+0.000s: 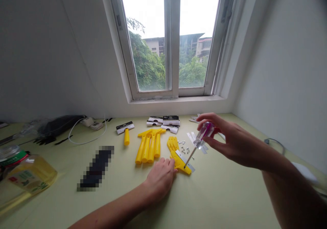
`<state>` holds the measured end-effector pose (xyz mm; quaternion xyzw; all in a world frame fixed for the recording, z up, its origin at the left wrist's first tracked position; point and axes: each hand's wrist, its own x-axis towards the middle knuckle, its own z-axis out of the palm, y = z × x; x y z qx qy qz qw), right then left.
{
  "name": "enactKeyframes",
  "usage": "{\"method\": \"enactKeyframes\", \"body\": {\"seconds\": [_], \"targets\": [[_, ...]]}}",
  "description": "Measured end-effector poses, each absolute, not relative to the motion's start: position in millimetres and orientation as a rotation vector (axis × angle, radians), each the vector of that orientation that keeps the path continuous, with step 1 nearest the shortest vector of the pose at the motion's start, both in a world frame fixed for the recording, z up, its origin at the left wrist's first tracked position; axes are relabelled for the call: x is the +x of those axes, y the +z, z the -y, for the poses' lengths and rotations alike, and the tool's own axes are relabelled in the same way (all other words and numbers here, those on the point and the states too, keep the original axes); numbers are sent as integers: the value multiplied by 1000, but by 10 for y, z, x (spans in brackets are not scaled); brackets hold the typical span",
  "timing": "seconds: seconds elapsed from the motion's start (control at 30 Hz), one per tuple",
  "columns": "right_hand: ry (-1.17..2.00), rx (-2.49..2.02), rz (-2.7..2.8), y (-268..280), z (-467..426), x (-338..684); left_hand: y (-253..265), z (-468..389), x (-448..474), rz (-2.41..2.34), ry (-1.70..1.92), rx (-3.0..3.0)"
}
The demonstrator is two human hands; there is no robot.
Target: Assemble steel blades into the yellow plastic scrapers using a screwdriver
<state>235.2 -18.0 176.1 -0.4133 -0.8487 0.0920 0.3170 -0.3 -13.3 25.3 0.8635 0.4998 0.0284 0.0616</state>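
Note:
My right hand [217, 132] grips the clear and purple handle of a screwdriver [192, 156], tilted with its tip down at a yellow scraper [181, 163]. The scraper has a flat metal blade [188, 163] along its far edge. With fingers closed on its near left end, my left hand [163, 174] holds this scraper on the table, hiding part of it. Just behind lie yellow plastic head pieces [172, 143], beside small loose screws and nuts [183, 150]. Several yellow handles [149, 146] are lined up left of my hands. Spare metal blades [204, 148] lie beyond the screwdriver.
Black-and-white packaging cards [170, 120] lie toward the window. A yellow handle [127, 137] rests against another card [125, 127]. On the left are a bottle of yellow liquid [33, 172], a white cable [87, 141] and a black bag [61, 124]. A pixelated dark object [96, 169] lies nearer.

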Motion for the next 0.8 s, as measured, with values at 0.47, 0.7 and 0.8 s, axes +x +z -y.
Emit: {"method": "enactKeyframes", "body": {"seconds": [0.47, 0.7, 0.8], "targets": [[763, -774, 2176, 1737, 236, 2219, 233, 133, -19, -1511, 103, 2604], [1116, -536, 1817, 1622, 41, 2203, 260, 132, -15, -1518, 81, 2573], [1152, -491, 1713, 1583, -20, 2184, 234, 120, -21, -1509, 89, 2588]]}}
